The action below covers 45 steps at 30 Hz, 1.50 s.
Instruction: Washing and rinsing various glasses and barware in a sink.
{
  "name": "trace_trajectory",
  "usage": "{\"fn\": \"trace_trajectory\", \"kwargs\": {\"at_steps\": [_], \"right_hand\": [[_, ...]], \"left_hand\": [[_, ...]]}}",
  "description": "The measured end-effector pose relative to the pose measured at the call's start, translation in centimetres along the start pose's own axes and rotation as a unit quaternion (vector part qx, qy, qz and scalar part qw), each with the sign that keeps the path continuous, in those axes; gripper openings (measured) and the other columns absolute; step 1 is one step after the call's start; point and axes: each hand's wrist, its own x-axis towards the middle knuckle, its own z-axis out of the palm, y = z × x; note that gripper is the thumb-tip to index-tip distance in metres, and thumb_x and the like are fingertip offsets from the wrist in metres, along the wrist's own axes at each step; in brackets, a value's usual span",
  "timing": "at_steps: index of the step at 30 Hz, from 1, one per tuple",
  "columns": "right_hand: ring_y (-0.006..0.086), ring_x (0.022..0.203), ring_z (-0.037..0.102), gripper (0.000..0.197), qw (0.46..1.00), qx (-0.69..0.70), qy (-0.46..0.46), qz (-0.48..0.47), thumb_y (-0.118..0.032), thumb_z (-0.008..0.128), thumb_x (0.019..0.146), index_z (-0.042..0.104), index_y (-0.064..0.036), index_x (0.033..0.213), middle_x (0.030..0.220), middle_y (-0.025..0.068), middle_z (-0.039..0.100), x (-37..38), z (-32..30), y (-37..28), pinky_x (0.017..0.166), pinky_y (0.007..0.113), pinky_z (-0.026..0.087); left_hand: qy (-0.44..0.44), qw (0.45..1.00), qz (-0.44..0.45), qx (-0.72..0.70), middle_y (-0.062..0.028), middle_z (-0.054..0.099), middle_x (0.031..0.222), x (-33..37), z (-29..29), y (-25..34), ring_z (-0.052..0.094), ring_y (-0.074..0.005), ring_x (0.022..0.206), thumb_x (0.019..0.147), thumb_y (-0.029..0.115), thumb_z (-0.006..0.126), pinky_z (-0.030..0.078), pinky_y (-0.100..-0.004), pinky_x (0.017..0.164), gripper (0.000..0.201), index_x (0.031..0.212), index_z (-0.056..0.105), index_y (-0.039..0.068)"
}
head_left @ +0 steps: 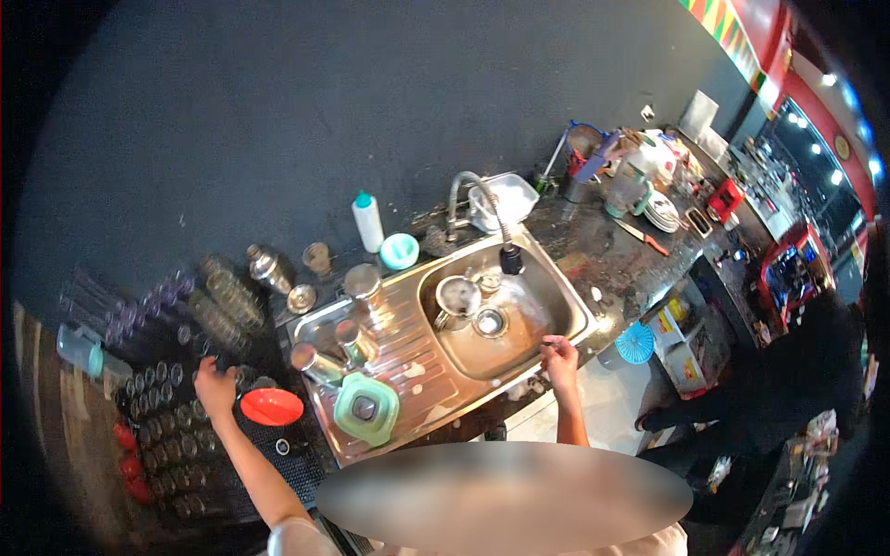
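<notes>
At the left, my left hand [215,387] reaches over the drinking glasses with its fingers bent downward. What lies between the fingers is too small and dark to make out. Right beside it, a red bowl [272,406] rests on the black mat [301,473]. My right hand [559,360] hovers at the front right rim of the steel sink [579,320], its fingers loosely curled and apart with nothing visible in them. Inside the basin sits a metal cup [457,298] near the drain [489,322]. The ribbed drainboard carries a green square container [367,410] and metal cups [320,364].
Behind the sink stand a hose tap [461,190], a white squeeze bottle [368,224] and a mint bowl [400,250]. A knife [642,236] lies near stacked plates [662,213] on the right counter. A blue-lidded bin [634,344] and a dark-clothed person [797,371] are at the right.
</notes>
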Motion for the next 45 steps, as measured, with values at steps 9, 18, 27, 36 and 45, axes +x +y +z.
{"fn": "trace_trajectory", "kwargs": {"at_steps": [9, 18, 27, 36, 45], "right_hand": [[0.0299, 0.080, 0.060, 0.046, 0.925, -0.324, -0.193, -0.038, -0.010, 0.066, 0.065, 0.053, -0.0015, 0.108, 0.085, 0.0154, 0.061, 13.6, 5.4, 5.8, 0.071, 0.036, 0.047], [0.0350, 0.108, 0.052, 0.072, 0.879, -0.317, -0.346, -0.083, -0.016, 0.078, 0.054, 0.048, -0.0061, 0.119, 0.118, 0.0191, 0.054, 26.3, 12.0, 9.2, 0.090, 0.041, 0.043], [0.0264, 0.088, 0.063, 0.060, 0.895, -0.181, -0.398, -0.084, -0.011, 0.076, 0.055, 0.054, -0.0050, 0.110, 0.098, 0.0140, 0.064, 28.2, 8.8, 3.5, 0.079, 0.036, 0.049], [0.0209, 0.078, 0.064, 0.052, 0.803, -0.132, -0.568, -0.120, -0.016, 0.072, 0.061, 0.056, -0.0035, 0.109, 0.089, 0.0126, 0.065, 26.1, 5.3, -2.3, 0.072, 0.032, 0.050], [0.0376, 0.099, 0.054, 0.038, 0.851, -0.262, -0.345, -0.296, -0.012, 0.059, 0.070, 0.057, 0.0037, 0.104, 0.105, 0.0261, 0.056, 33.0, 19.3, -6.9, 0.089, 0.041, 0.042]], "left_hand": [[-0.427, 0.888, 0.012, -0.173, -0.0087, 0.062, 0.067, -15.2, 5.6, 20.4, 0.057, -0.0123, 0.060, 0.074, 0.005, 0.064, 0.044, -0.0279, 0.054, 0.008, 0.081, 0.062, 0.001], [-0.553, 0.795, -0.006, -0.251, -0.0108, 0.067, 0.084, -23.7, 24.9, 35.4, 0.064, -0.0198, 0.078, 0.076, 0.017, 0.067, 0.049, -0.0311, 0.070, 0.025, 0.094, 0.061, 0.001], [-0.351, 0.895, -0.065, -0.267, -0.0097, 0.060, 0.100, -24.0, 38.1, 40.3, 0.060, -0.0190, 0.087, 0.067, 0.013, 0.074, 0.049, -0.0311, 0.076, 0.051, 0.112, 0.052, 0.003], [-0.212, 0.819, -0.094, -0.524, -0.0058, 0.059, 0.102, -21.8, 39.0, 45.9, 0.057, -0.0152, 0.092, 0.062, -0.002, 0.067, 0.047, -0.0294, 0.079, 0.054, 0.113, 0.049, 0.003], [-0.135, 0.794, -0.135, -0.578, -0.0033, 0.057, 0.096, -21.5, 34.1, 43.7, 0.054, -0.0127, 0.091, 0.061, -0.005, 0.066, 0.042, -0.0266, 0.082, 0.047, 0.105, 0.050, 0.003]]}}
